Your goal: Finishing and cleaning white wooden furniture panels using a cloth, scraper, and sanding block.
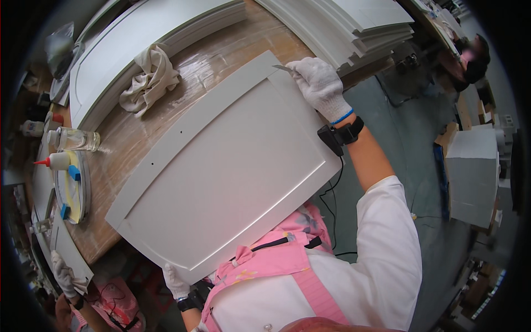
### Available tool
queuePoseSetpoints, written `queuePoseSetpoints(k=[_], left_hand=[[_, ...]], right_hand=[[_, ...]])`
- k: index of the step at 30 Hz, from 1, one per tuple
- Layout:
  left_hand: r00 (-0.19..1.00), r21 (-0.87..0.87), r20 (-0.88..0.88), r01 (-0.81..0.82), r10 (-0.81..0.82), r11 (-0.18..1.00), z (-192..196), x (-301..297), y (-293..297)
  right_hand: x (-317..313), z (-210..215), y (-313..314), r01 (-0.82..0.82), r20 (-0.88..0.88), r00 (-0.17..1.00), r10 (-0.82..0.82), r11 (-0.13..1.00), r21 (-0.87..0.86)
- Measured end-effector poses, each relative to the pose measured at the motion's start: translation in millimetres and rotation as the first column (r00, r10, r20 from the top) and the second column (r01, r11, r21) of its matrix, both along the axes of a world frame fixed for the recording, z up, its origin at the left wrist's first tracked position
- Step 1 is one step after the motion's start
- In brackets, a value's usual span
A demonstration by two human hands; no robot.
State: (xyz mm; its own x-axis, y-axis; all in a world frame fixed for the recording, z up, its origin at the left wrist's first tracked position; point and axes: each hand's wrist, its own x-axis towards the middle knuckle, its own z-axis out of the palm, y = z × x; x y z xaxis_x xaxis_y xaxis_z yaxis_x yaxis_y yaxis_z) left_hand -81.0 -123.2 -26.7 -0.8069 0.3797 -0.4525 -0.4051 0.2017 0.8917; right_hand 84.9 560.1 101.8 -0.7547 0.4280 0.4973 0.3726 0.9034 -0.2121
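A pale grey cabinet door panel with a raised frame, a curved long side and two small dark holes lies tilted across the table edge, its near side against my pink apron. My left hand, in a white knitted glove, is closed on the panel's near left corner; its fingers are partly hidden beneath. My right hand, gloved too, is closed at the far right corner. From it sticks out a thin metal blade, its tip over the panel's frame; the blade's grip is hidden in the glove.
On the wooden table are stacked curved white panels, a crumpled cloth, a clear bottle and a red-tipped glue bottle. More panels are stacked far right. A co-worker's gloved hand is at lower left.
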Motion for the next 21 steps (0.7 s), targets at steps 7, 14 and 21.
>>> queuePoseSetpoints(k=[7, 14, 21], left_hand=[[0.998, -0.091, -0.057, 0.004, -0.009, 0.996, 9, 2, 11], [0.998, -0.098, -0.053, 0.038, -0.043, 0.994, -5, -3, -14], [0.981, -0.217, -0.192, -0.023, -0.019, 0.976, 0, 15, -26]], right_hand=[[4, 0, -11, -0.288, 0.249, 0.939, 0.236, 0.936, 0.200], [101, 13, -42, -0.517, 0.692, 0.572, 0.440, 0.849, -0.112], [-9, 3, -11, -0.389, 0.360, 0.886, 0.291, 0.890, 0.238]])
